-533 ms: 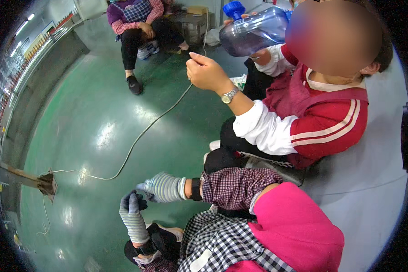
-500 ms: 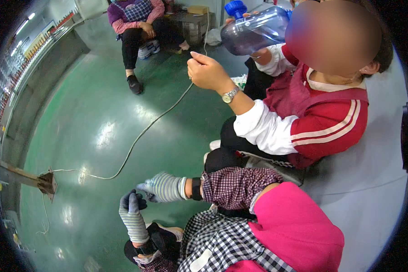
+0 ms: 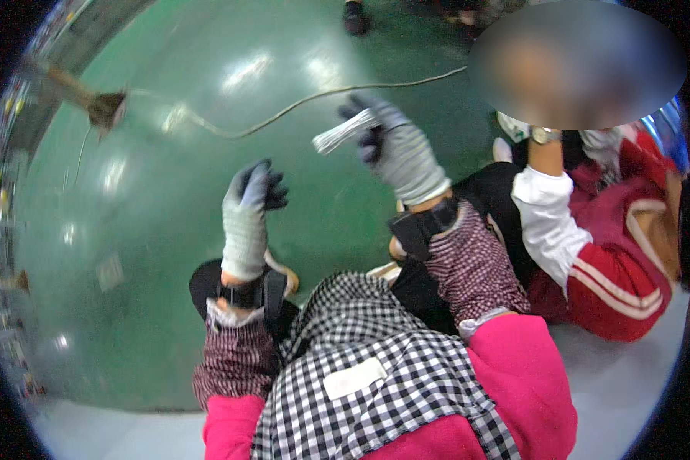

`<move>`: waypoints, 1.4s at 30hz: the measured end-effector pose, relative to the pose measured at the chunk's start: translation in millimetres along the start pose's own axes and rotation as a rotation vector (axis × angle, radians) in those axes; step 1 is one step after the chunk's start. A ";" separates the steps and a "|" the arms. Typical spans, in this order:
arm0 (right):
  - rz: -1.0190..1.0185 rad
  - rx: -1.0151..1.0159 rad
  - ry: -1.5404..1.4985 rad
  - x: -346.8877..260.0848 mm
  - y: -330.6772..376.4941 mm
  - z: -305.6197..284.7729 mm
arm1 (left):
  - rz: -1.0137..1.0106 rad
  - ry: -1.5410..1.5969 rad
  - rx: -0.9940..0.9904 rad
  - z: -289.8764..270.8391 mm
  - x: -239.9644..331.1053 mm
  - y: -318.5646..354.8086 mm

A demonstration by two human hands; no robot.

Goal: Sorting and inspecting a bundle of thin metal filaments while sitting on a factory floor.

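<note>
Both my hands wear grey knit gloves with dark fingertips. My right hand point(image 3: 397, 147) is raised and closed around a small bundle of thin white strips point(image 3: 345, 130) that sticks out to the left. My left hand point(image 3: 249, 208) is held up lower and to the left, fingers curled loosely, holding nothing. A long pale cord point(image 3: 284, 113) runs across the green floor beyond both hands.
A person in a red jacket with white stripes point(image 3: 613, 261) sits close on my right, their wrist with a watch point(image 3: 544, 135) raised. The cord ends near a brown stick-like object point(image 3: 100, 106) at far left. Another person's shoe point(image 3: 354, 17) shows at top.
The view has tilted down and swung. My right hand has risen with the white bundle; my left hand has lifted too. The neighbour's blue bottle is out of sight.
</note>
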State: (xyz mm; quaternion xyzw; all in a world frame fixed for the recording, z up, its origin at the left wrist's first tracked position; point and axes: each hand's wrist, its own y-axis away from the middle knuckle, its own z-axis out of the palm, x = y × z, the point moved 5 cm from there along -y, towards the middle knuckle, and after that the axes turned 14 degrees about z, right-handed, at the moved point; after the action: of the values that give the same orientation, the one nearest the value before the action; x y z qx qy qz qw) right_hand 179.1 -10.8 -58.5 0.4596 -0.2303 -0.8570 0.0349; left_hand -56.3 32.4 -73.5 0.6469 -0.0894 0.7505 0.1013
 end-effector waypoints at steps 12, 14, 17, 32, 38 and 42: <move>0.323 -0.099 -0.423 45.0 -6.3 36.7 | 0.049 0.192 -0.150 38.5 -9.9 4.2; 0.341 -0.043 -0.430 50.1 -9.8 38.1 | 0.076 0.253 -0.161 38.8 -8.1 2.8; 0.313 -0.004 -0.342 52.7 -12.1 36.6 | 0.039 0.341 -0.149 41.4 -3.4 -0.4; 0.348 -0.023 -0.127 55.8 0.7 41.7 | -0.061 0.453 -0.212 32.1 -8.5 6.3; 0.180 -0.058 -0.140 44.8 -4.2 42.2 | -0.054 0.532 -0.238 23.6 -13.7 -0.7; 0.095 -0.009 -0.033 42.3 -4.3 39.2 | -0.145 0.586 -0.154 20.0 -27.2 -6.3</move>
State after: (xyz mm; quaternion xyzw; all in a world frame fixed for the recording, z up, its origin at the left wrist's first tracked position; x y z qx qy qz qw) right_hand 123.9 -4.2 -74.5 0.4338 -0.2484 -0.8630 0.0736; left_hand -31.7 32.2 -97.5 0.3980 -0.0665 0.8869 0.2248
